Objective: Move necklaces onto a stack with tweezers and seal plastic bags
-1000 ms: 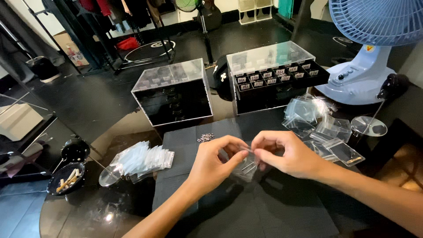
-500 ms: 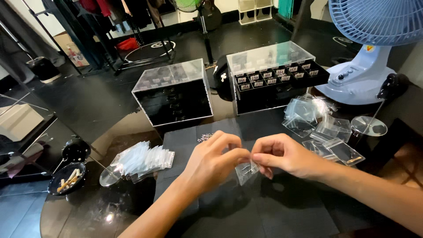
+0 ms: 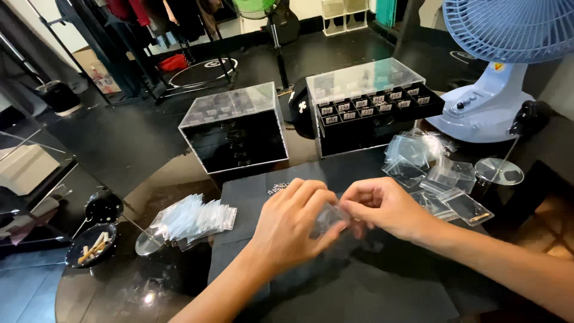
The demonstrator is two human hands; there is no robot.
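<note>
My left hand (image 3: 296,224) and my right hand (image 3: 382,206) meet over a dark cloth mat (image 3: 251,197) at the middle of the round glass table. Between their fingertips they pinch one small clear plastic zip bag (image 3: 330,216); what it holds is too small to tell. A tiny pile of small silvery pieces (image 3: 277,188) lies on the mat just beyond my left hand. A stack of clear bags (image 3: 191,218) sits left of the mat. Loose clear bags (image 3: 430,173) lie scattered to the right of my right hand.
Two clear-lidded black drawer cases stand behind the mat, one at left (image 3: 236,128), one at right (image 3: 371,104). A blue desk fan (image 3: 496,72) is at the far right. A small dark dish (image 3: 89,245) with pale pieces sits near the table's left edge.
Both hands have kept the small bag between them, drawing closer together and shifting slightly toward me; the bag is now mostly hidden between the fingers.
</note>
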